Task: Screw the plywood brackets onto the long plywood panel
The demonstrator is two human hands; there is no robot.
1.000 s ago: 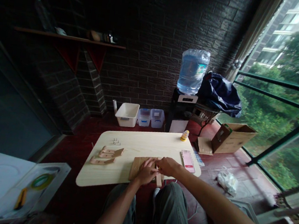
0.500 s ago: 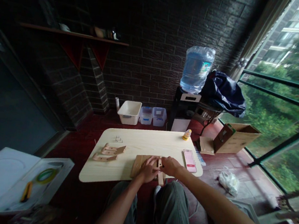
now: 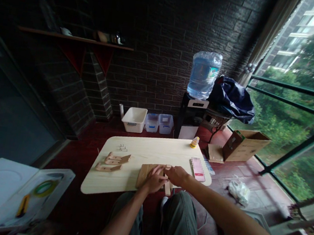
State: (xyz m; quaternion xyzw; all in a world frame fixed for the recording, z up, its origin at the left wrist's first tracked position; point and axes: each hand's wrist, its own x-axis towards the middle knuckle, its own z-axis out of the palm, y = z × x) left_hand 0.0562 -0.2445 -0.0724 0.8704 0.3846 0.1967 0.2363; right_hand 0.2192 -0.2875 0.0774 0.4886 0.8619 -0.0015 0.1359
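A flat cardboard piece (image 3: 144,171) lies at the near edge of the pale table (image 3: 124,187). On it rests a light wooden piece (image 3: 167,189), its lower end jutting toward my knees. My left hand (image 3: 155,179) lies over the cardboard, with fingertips and thumb holding the wooden piece from the left. Curled at the piece's upper part is my right hand (image 3: 177,175), its fingers closed; what they pinch is hidden. To the left are two angled wooden parts, a farther one (image 3: 116,160) and a nearer one (image 3: 108,168). Several small metal hooks (image 3: 122,147) lie beyond them.
A phone (image 3: 198,170) and a small yellow-capped bottle (image 3: 194,142) are at the table's right. An open white case (image 3: 58,185) with a yellow-handled tool (image 3: 23,206) stands at lower left. Plastic bins (image 3: 134,120), a water dispenser (image 3: 192,114) and a cardboard box (image 3: 244,146) stand beyond.
The view has shifted slightly. Both hands stay at the wooden piece; my right hand has turned a little over its upper end, covering the dark spot seen there before.
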